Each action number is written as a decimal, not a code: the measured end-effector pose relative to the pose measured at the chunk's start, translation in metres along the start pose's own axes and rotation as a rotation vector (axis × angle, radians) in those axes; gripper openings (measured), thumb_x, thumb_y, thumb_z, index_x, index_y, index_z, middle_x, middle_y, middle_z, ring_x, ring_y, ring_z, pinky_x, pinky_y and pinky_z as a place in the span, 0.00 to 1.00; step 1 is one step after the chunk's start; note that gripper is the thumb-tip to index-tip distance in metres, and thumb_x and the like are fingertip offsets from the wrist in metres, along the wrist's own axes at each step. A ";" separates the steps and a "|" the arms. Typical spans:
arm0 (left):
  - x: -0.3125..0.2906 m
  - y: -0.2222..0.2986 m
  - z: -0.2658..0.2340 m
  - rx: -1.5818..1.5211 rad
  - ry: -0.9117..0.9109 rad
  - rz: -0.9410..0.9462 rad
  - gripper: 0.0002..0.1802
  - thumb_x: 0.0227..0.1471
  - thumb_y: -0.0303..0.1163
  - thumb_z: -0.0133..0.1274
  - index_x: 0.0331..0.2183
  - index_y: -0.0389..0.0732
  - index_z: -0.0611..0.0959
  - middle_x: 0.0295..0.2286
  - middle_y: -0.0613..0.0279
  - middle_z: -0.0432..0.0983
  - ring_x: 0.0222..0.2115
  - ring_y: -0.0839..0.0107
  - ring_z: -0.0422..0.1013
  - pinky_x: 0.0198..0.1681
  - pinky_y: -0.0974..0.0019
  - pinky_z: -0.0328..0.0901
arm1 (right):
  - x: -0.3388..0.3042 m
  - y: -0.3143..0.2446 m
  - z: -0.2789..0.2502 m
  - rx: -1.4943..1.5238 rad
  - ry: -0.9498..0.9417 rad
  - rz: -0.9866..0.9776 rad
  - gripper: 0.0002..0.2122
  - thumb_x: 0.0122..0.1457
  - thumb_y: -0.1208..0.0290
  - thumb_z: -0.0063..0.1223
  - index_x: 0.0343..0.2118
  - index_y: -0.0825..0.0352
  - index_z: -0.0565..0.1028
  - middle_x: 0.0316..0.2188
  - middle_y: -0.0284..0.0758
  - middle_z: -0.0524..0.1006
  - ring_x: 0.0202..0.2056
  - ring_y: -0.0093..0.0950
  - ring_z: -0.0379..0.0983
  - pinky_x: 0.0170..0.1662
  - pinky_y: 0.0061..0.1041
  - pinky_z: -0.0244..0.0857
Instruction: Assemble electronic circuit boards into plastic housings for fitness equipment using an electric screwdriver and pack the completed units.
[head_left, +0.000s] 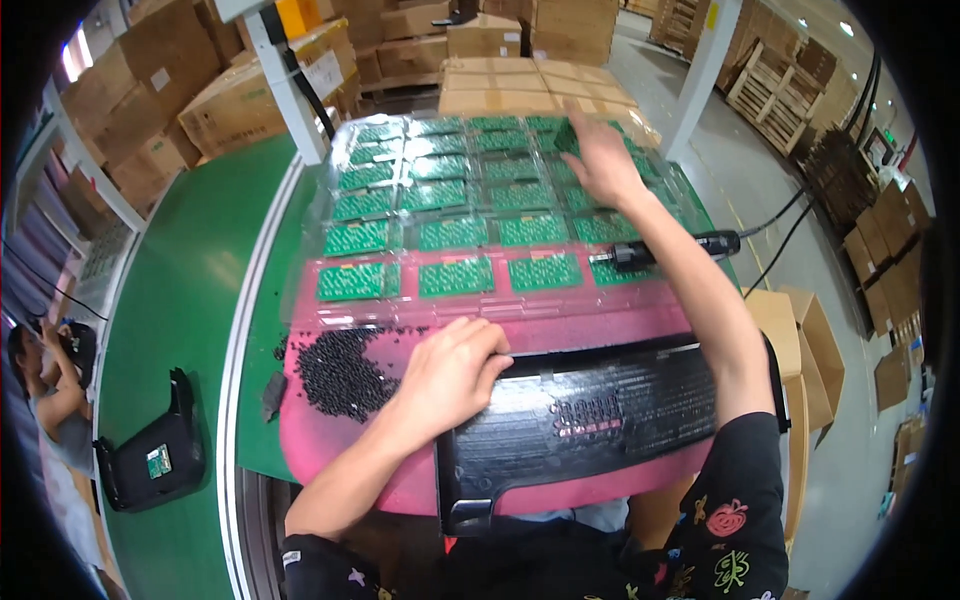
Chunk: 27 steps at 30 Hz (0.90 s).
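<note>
A long black plastic panel [640, 405] lies on the pink mat in front of me, a cluster of raised slots at its middle. My left hand [455, 372] is closed at its far left corner, thumb on the edge. Beyond it, a clear plastic tray [405, 312] carries rows of green circuit boards [456, 277]. My right hand [603, 160] reaches to the tray's far right and pinches a tilted circuit board [568, 138], partly hidden by the fingers. Under my right forearm, a black electric screwdriver [640, 255] lies across the tray.
Small black screws [345, 375] are heaped on the mat's left, beside a dark block [273, 396]. On the green conveyor [190, 290] sits a black housing [155, 465] with a small board. An open carton [805, 350] stands at right. Another person [60, 390] is at far left.
</note>
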<state>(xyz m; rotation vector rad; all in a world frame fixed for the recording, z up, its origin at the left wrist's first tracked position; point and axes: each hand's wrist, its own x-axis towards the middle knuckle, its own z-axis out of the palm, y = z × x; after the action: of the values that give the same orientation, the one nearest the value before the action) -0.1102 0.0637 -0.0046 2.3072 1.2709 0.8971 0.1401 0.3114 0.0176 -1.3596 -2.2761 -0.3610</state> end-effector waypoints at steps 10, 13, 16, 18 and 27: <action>0.011 0.015 0.000 -0.563 0.209 -0.002 0.38 0.38 0.30 0.71 0.52 0.36 0.75 0.43 0.54 0.76 0.39 0.71 0.74 0.42 0.67 0.71 | -0.144 -0.129 -0.123 1.527 -0.044 0.135 0.32 0.51 0.82 0.59 0.59 0.68 0.58 0.50 0.42 0.72 0.52 0.29 0.70 0.57 0.28 0.64; 0.011 0.025 0.003 -0.599 0.136 0.042 0.32 0.37 0.27 0.70 0.47 0.35 0.79 0.42 0.56 0.76 0.37 0.73 0.75 0.40 0.71 0.72 | -0.177 -0.125 -0.133 1.544 -0.054 0.128 0.33 0.51 0.81 0.60 0.60 0.68 0.57 0.53 0.43 0.69 0.55 0.30 0.69 0.58 0.28 0.63; 0.009 0.028 0.007 -0.489 0.097 0.102 0.30 0.36 0.23 0.67 0.46 0.35 0.79 0.40 0.57 0.76 0.34 0.73 0.74 0.36 0.72 0.72 | -0.198 -0.111 -0.140 1.301 -0.093 0.106 0.33 0.54 0.77 0.62 0.62 0.69 0.57 0.55 0.44 0.69 0.56 0.30 0.67 0.57 0.29 0.63; 0.007 0.029 0.008 -0.466 0.009 0.075 0.30 0.36 0.24 0.67 0.46 0.35 0.79 0.39 0.57 0.76 0.34 0.73 0.74 0.35 0.71 0.72 | -0.218 -0.100 -0.141 1.126 -0.070 0.171 0.28 0.51 0.73 0.64 0.56 0.71 0.66 0.49 0.42 0.74 0.52 0.34 0.70 0.53 0.30 0.65; 0.001 0.035 0.023 -0.088 -0.403 0.141 0.29 0.32 0.30 0.69 0.41 0.37 0.78 0.37 0.58 0.73 0.39 0.58 0.71 0.41 0.60 0.69 | -0.257 -0.072 -0.124 0.729 -0.390 -0.011 0.26 0.42 0.69 0.70 0.46 0.65 0.73 0.52 0.38 0.68 0.56 0.42 0.59 0.59 0.40 0.56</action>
<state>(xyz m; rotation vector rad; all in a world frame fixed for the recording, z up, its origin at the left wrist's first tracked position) -0.0722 0.0460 -0.0007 2.3723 0.8917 0.4795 0.2125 0.0272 -0.0068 -1.0773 -2.3424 0.7311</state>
